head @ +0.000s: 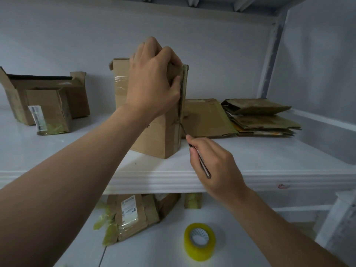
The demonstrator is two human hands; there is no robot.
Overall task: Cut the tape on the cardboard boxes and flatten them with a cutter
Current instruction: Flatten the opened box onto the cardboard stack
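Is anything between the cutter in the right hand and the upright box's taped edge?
Nothing visible. The cutter tip meets the upright box low on its edge; the left hand grips higher up.

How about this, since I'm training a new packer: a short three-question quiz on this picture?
1. True or false: the left hand grips the top of the upright box.
2. Which hand holds the cutter? A) left hand B) right hand
3. Fill in: the tape roll lies ___ the shelf that bears the upright box.

Key: 1 true; 2 B; 3 below.
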